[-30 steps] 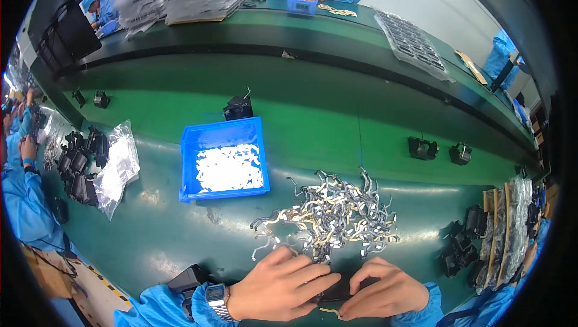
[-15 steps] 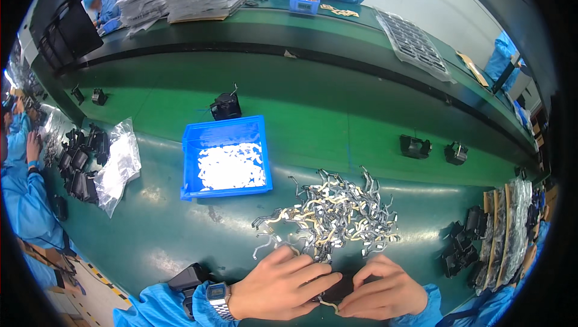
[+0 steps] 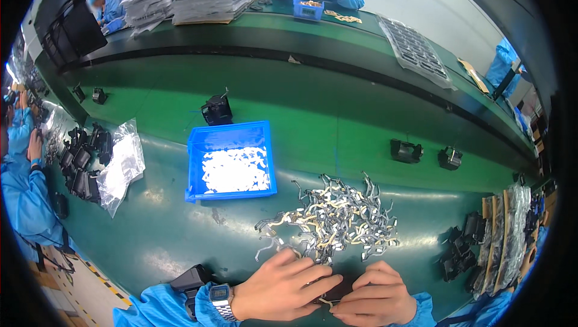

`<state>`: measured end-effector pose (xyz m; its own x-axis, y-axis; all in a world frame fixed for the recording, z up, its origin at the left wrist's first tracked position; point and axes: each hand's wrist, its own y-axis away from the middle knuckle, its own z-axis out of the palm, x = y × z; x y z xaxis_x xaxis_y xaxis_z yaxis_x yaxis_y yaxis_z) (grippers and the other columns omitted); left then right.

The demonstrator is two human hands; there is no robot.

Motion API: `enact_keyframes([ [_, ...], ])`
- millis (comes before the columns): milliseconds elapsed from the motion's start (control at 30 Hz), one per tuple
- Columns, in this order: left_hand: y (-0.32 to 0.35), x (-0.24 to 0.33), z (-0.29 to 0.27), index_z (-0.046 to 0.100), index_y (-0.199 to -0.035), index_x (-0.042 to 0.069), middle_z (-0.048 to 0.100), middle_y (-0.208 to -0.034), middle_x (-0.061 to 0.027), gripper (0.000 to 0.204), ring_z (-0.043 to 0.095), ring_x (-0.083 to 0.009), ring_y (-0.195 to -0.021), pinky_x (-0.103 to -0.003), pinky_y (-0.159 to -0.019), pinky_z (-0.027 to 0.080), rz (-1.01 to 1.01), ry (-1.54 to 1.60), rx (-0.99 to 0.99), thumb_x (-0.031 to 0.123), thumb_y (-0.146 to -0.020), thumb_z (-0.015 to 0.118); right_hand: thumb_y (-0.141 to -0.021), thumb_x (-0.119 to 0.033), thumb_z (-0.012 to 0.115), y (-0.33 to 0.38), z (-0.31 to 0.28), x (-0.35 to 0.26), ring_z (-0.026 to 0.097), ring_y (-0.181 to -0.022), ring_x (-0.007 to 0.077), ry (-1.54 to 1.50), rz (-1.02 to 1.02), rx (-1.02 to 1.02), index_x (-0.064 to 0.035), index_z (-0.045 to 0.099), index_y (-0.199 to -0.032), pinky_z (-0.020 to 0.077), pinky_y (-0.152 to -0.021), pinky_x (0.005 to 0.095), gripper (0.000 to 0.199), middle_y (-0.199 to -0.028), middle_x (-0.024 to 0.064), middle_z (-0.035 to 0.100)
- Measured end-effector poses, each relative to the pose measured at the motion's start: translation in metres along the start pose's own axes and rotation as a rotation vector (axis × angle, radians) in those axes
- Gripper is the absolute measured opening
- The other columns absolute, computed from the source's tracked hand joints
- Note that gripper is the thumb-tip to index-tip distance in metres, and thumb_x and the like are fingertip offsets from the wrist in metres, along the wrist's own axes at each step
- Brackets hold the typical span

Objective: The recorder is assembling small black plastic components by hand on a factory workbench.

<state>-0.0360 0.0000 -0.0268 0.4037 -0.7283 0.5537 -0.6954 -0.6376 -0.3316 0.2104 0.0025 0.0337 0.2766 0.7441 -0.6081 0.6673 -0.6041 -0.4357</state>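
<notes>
Part between hands barely discernible, perhaps dark.

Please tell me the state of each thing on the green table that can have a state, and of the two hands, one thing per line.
left hand: palm down, fingers bent, touching a small dark part.
right hand: curled, pinching the same part.
dark part: held between both hands, mostly hidden.
metal clips: loose tangled heap.
blue bin: open, partly filled with white pieces.
plastic bag: crumpled, lying flat.
</notes>
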Motion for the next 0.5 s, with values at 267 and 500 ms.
enact_keyframes([
  [267, 0.0, -0.002, 0.003, 0.063, -0.14, 0.013, 0.063, -0.124, -0.0004, 0.067, 0.062, -0.0159, -0.101, -0.035, -0.083, 0.04, 0.007, 0.014, 0.011, 0.032, -0.079, 0.082, -0.069, -0.011, 0.089, -0.001, 0.012, -0.003, 0.065, -0.086, 0.022, 0.019, -0.011, -0.009, -0.0101, 0.08, -0.09, 0.0498, -0.077, 0.0388, 0.023, -0.088, 0.0014, 0.074],
  [500, -0.003, -0.004, -0.008, 0.067, -0.128, 0.015, 0.063, -0.121, 0.0008, 0.053, 0.062, -0.0177, -0.104, -0.036, -0.087, 0.042, 0.01, 0.101, 0.033, 0.03, -0.08, 0.083, -0.074, -0.011, 0.089, 0.002, 0.014, -0.002, 0.066, -0.087, 0.0225, 0.067, 0.111, 0.018, -0.0098, 0.079, -0.09, 0.0505, -0.08, 0.039, 0.018, -0.087, 0.0021, 0.074],
])
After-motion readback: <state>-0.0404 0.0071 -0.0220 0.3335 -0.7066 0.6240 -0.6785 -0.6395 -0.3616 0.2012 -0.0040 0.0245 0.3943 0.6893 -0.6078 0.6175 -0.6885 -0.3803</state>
